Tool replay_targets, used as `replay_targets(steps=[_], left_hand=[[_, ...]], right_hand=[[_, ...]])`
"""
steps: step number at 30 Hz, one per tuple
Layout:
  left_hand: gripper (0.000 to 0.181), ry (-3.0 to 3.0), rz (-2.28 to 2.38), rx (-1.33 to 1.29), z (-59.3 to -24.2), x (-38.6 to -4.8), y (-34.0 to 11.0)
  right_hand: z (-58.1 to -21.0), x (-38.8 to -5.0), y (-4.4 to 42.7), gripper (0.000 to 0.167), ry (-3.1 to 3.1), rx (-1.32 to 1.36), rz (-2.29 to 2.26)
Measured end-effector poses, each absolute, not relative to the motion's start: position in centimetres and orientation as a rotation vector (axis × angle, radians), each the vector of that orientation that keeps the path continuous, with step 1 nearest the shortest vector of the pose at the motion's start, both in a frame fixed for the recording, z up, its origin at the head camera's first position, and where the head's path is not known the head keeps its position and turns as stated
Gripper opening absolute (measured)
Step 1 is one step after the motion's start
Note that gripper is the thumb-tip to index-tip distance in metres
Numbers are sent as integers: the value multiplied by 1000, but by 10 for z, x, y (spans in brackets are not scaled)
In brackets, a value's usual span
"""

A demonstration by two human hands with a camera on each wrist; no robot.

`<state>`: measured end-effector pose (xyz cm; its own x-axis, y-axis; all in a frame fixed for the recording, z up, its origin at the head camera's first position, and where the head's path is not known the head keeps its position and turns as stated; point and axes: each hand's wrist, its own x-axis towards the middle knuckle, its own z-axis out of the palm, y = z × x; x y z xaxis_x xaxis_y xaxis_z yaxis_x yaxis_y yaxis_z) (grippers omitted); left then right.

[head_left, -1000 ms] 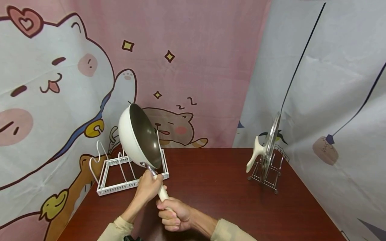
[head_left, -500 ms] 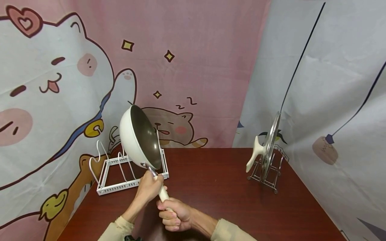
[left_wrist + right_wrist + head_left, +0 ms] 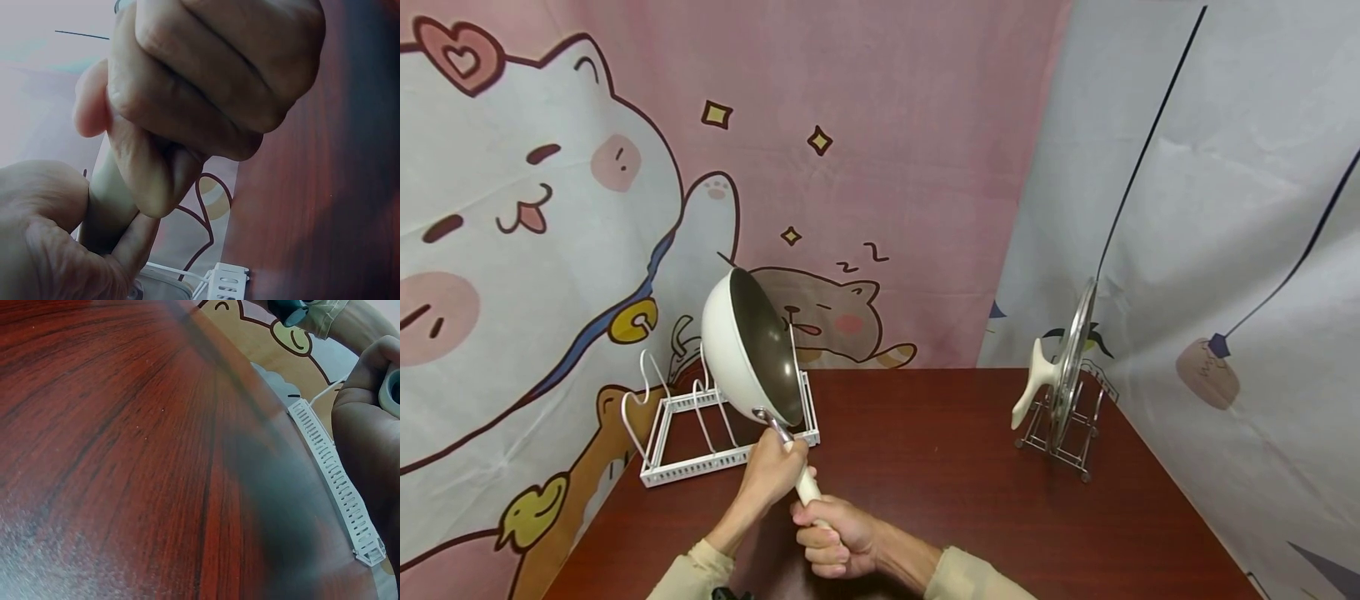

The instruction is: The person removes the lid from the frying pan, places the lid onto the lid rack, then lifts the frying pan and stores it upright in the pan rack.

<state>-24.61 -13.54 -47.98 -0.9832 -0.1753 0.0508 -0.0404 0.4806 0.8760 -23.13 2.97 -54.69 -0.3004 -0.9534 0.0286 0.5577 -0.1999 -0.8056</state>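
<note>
A white wok (image 3: pixel 721 346) with a dark grey inside is held up, tilted on its side, over the right part of a white wire rack (image 3: pixel 692 467) in the head view. My left hand (image 3: pixel 775 468) grips its cream handle (image 3: pixel 808 487) near the metal neck. Lower down, my right hand (image 3: pixel 838 536) wraps round the handle's end. The left wrist view shows the right hand's curled fingers (image 3: pixel 187 94) above and the left hand (image 3: pixel 56 231) against the handle. In the right wrist view, the handle's end (image 3: pixel 391 394) pokes out of the right hand (image 3: pixel 362 431).
A glass lid (image 3: pixel 1075 358) with a cream handle stands upright in a small metal wire rack (image 3: pixel 1078 462) at the right. Both racks stand on a dark red wooden table (image 3: pixel 940 467). Printed cloth (image 3: pixel 910 167) hangs behind.
The wok has sunk slightly and shifted a little to the right, towards the white rack. Both hands keep their grip on the handle; the lid and both racks stay put.
</note>
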Motion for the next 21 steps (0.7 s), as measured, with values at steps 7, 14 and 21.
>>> replay_targets(steps=[7, 14, 21], left_hand=[[7, -2592, -1536, 191, -485, -247, -135], [9, -2599, -1540, 191, -487, -248, -136], [9, -2599, -1541, 202, -491, -249, -136]], right_hand=[[-551, -232, 30, 29, 861, -645, -1732], [-554, -233, 30, 29, 869, -641, -1732], [-557, -233, 30, 29, 878, -639, -1731]])
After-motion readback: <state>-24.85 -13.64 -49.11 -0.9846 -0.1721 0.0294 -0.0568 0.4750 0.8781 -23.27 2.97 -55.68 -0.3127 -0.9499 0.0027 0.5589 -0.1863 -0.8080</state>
